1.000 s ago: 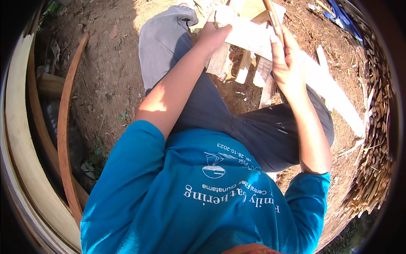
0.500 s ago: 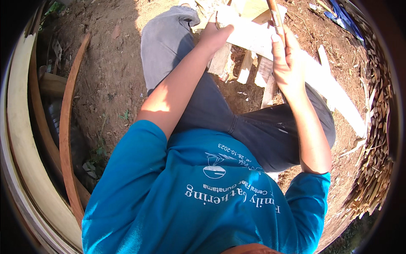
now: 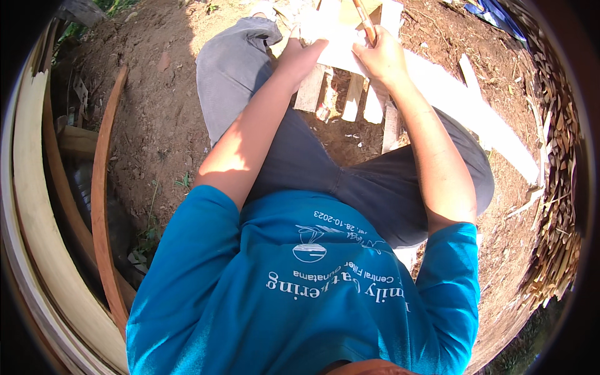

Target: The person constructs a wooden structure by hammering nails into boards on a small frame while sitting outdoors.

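My right hand point(image 3: 382, 57) is closed round a brown wooden handle point(image 3: 365, 20), which points up and away. What the handle belongs to is lost in the glare and past the frame's top. My left hand point(image 3: 301, 61) grips the left part of a pale wooden board point(image 3: 340, 55), its thumb lying along the near edge. Sunlight washes out the board's surface, and the left fingertips are hard to make out. Short wood pieces point(image 3: 353, 99) lie under the near side of the board, between my legs.
A long pale plank point(image 3: 494, 128) slants down to the right past my knee. Stacked thin sticks point(image 3: 553, 206) line the right rim. Curved boards point(image 3: 103, 187) stand at the left. Blue sheeting point(image 3: 497, 17) lies at the far right on the bare soil.
My right hand has moved left and away with the brown handle, closer to my left hand. The left hand has shifted only slightly to the left.
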### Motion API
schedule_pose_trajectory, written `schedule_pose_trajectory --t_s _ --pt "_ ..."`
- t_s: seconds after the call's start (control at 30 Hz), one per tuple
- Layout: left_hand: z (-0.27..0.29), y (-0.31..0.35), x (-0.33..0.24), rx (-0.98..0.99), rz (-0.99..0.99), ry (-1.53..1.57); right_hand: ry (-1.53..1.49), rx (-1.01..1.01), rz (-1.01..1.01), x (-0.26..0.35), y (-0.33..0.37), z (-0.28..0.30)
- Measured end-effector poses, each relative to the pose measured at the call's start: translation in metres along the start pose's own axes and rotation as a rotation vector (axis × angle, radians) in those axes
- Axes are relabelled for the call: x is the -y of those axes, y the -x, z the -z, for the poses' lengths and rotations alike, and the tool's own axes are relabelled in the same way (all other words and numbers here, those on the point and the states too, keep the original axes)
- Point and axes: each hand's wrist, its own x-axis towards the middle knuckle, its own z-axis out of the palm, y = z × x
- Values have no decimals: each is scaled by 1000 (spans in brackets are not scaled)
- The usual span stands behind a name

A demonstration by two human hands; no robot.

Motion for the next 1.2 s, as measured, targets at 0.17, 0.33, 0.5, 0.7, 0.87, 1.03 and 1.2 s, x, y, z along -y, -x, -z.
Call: schedule_pose_trajectory --t_s 0.17,0.33,0.5,0.7,0.87,1.03,1.2 --pt "9 -12 41 95 32 202 84 153 15 0 -18 -3" --pt "7 -9 30 264 267 246 142 208 51 -3 -24 -2" --pt "12 -4 22 347 283 246 -123 86 124 31 10 39" --pt "5 9 11 295 215 126 -102 92 310 28 59 69" --pt "10 8 16 300 237 162 -315 65 271 74 70 85" --pt "8 2 22 301 230 241 69 48 392 43 68 61" --pt "10 3 26 265 249 261 -194 74 251 73 84 74"
